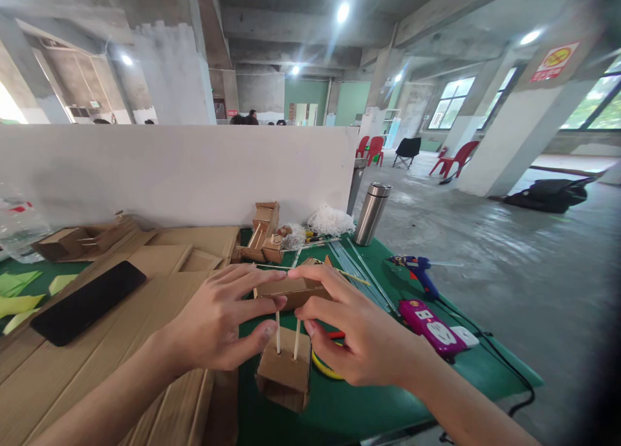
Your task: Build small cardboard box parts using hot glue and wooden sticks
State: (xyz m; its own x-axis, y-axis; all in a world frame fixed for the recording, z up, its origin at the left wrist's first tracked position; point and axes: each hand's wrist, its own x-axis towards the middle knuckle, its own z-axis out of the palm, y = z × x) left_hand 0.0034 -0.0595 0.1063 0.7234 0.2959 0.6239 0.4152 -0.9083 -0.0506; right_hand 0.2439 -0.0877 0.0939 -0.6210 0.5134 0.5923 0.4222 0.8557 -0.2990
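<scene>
A small cardboard box (284, 366) sits near the table's front edge, with two thin wooden sticks standing up out of holes in its top. My left hand (228, 313) has its thumb and a finger closed about the left wooden stick (278, 336), near its upper end. The right wooden stick (297, 342) is between the thumb and fingers of my right hand (347, 323). Both index fingers reach forward, their tips close together above the sticks. Just behind them lies a longer cardboard piece (291, 294), partly hidden by my hands. Yellow-and-red handles (325, 366) show below my right hand.
Cardboard sheets (169, 316) and a black phone (90, 301) lie left. A steel flask (372, 214), clear glue sticks (359, 274), a blue glue gun (420, 271) and a purple power strip (431, 329) with a cable are right. Cardboard assemblies (264, 229) stand by the white partition (174, 174).
</scene>
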